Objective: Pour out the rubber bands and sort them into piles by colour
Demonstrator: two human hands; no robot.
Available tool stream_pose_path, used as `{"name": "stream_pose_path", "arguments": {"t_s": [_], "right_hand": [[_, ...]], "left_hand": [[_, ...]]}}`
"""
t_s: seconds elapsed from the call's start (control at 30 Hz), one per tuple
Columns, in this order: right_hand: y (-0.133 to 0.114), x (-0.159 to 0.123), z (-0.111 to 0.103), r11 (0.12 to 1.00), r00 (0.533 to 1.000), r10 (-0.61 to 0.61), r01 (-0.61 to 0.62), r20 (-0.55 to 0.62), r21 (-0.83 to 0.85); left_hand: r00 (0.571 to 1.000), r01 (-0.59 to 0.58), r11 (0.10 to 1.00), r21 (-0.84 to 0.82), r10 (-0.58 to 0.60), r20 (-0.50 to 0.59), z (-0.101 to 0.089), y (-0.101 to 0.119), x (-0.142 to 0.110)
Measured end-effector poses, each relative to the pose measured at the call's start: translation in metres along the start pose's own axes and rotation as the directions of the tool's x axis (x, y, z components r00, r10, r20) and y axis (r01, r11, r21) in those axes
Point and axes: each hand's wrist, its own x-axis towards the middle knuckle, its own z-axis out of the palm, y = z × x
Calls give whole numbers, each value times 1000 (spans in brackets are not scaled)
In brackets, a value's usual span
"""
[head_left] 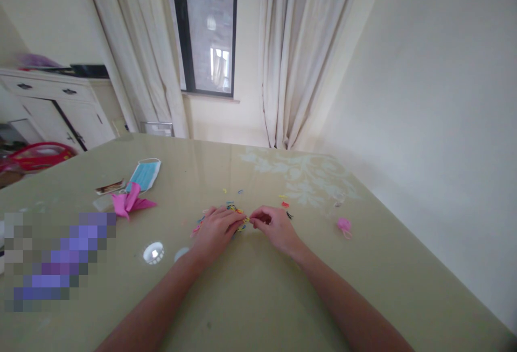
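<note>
At the right edge of the coloured-band pile (233, 209), a small yellow band (247, 219) is apparently pinched by the right hand (278, 228), fingertips together; the left hand (217, 228) is laid over the pile, its grip indeterminable. Judged light, soft, springy; best taken by one end.

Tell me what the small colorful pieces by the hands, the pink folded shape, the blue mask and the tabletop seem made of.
Small colorful pieces: perhaps rubber or plastic; bright and thin, too small to tell the finish.
Pink folded shape: probably paper, fairly matte, with sharp points.
Blue mask: likely nonwoven fabric, matte, pleated.
Tabletop: glossy, possibly glass; it shows reflections.
</note>
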Motion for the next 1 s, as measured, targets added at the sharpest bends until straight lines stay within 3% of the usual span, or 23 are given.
{"name": "stream_pose_path", "arguments": {"t_s": [0.33,0.53,0.77,0.87,1.0], "right_hand": [[1,-1,0,1000,1000,-1,2,-16,30],[1,-2,1,998,999,0,2,-34,63],[0,-2,0,997,998,2,3,-66,72],[-2,-3,0,998,998,-15,19,-68,62],[-9,-6,-1,995,999,-41,44,-32,93]], "left_hand": [[991,-81,993,-84,89,102,-1,-7,-1],[996,-11,994,-108,21,88,-5,-5,0],[996,-39,989,-140,49,70,-2,-13,-5],[999,35,982,-185,-32,22,1,-11,-3],[989,135,901,-412,-147,2,-3,1,3]]}}
